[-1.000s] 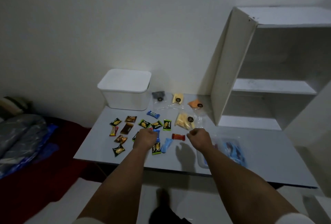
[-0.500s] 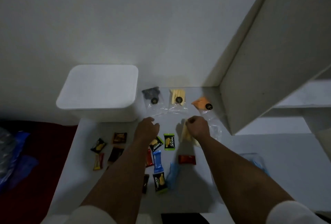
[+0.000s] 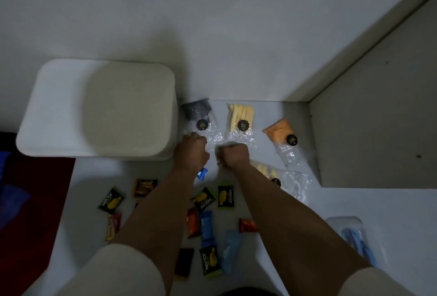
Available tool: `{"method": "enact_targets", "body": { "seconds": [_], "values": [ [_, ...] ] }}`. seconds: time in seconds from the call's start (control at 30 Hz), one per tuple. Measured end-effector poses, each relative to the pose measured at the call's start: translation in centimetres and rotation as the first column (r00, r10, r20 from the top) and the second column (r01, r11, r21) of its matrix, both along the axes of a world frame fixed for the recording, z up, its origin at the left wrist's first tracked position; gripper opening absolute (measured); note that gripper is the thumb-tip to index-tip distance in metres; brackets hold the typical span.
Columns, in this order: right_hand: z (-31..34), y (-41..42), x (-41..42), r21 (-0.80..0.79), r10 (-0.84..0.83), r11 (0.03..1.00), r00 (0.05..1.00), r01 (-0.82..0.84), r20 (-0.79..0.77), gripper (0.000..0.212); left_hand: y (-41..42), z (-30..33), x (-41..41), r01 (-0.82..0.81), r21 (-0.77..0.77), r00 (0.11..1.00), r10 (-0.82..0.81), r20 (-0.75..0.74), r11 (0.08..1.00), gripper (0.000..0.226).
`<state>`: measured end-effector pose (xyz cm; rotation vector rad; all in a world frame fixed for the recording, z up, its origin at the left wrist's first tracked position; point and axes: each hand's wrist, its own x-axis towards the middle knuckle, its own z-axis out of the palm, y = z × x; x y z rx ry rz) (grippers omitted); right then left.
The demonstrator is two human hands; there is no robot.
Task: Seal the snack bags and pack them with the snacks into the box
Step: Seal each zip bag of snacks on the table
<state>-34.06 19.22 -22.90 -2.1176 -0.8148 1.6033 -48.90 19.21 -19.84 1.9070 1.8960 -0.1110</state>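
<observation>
While wrapped snacks [image 3: 204, 200] crowd the near table [image 3: 295, 203], bare surface lies right. Left hand [image 3: 191, 152] and right hand [image 3: 233, 155], both fisted, grip the clear ends of the dark-snack bag [image 3: 201, 118] and yellow-stick bag [image 3: 241, 120]. Lidded box [image 3: 97, 108] sits far left against the wall.

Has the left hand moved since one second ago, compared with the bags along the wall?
Yes. The left hand went forward, away from the small snack packs, and now reaches the open end of the dark snack bag beside the white box.

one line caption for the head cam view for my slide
Both hands, left and right, reach the clear snack bags' open ends beside the lidded white box.
</observation>
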Motion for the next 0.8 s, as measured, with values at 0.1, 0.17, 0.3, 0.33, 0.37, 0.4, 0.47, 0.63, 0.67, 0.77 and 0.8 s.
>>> {"method": "enact_targets", "body": {
  "seconds": [0.1, 0.17, 0.3, 0.33, 0.37, 0.4, 0.47, 0.63, 0.67, 0.77, 0.8],
  "values": [
    [-0.1, 0.4, -0.8, -0.045, -0.148, 0.988, 0.984, 0.144, -0.101, 0.016, 0.1, -1.0, -0.8, 0.028, 0.019, 1.000, -0.027, -0.012, 0.999, 0.022],
    [-0.3, 0.5, -1.1, -0.068, -0.202, 0.979, 0.968, 0.194, -0.147, 0.016, 0.1, -1.4, -1.0, 0.057, 0.040, 0.998, -0.056, -0.025, 0.998, 0.022],
    [-0.5, 0.7, -1.4, -0.081, -0.244, 0.969, 0.950, 0.232, -0.196, 0.015, 0.9, -1.1, -0.7, 0.119, 0.071, 0.989, -0.112, -0.092, 0.990, 0.013],
    [-0.4, 0.7, -1.4, -0.081, -0.251, 0.967, 0.945, 0.240, -0.209, 0.014, 1.1, -0.9, -0.6, 0.133, 0.066, 0.986, -0.125, -0.108, 0.989, 0.014],
    [-0.2, 0.6, -1.3, -0.084, -0.258, 0.966, 0.940, 0.245, -0.222, 0.014, 1.1, -0.7, -0.5, 0.132, 0.062, 0.985, -0.124, -0.117, 0.989, 0.018],
    [0.0, 0.5, -1.3, -0.086, -0.261, 0.965, 0.937, 0.247, -0.232, 0.014, 1.2, -0.4, -0.4, 0.118, 0.057, 0.987, -0.111, -0.115, 0.991, 0.020],
    [0.6, 0.3, -1.1, -0.073, -0.248, 0.969, 0.938, 0.237, -0.244, 0.015, 1.1, 0.3, -0.3, 0.069, 0.068, 0.995, -0.063, -0.083, 0.995, 0.024],
    [4.3, -0.7, -0.7, -0.010, -0.240, 0.968, 0.917, 0.250, -0.319, 0.018, 0.0, 3.3, 0.2, -0.047, 0.120, 0.999, 0.044, 0.029, 0.992, 0.013],
    [5.2, -0.9, -0.6, 0.011, -0.238, 0.967, 0.921, 0.254, -0.310, 0.017, -0.3, 3.9, 0.1, -0.035, 0.141, 0.999, 0.029, 0.041, 0.989, 0.011],
    [7.3, -2.0, -0.5, 0.082, -0.209, 0.968, 0.940, 0.239, -0.270, 0.013, -1.7, 6.0, 0.0, 0.019, 0.230, 0.995, -0.041, 0.092, 0.973, 0.007],
    [8.0, -2.5, -0.5, 0.108, -0.200, 0.966, 0.945, 0.234, -0.259, 0.011, -2.3, 6.8, 0.0, 0.019, 0.264, 0.991, -0.053, 0.123, 0.964, 0.007]
  ]
}}
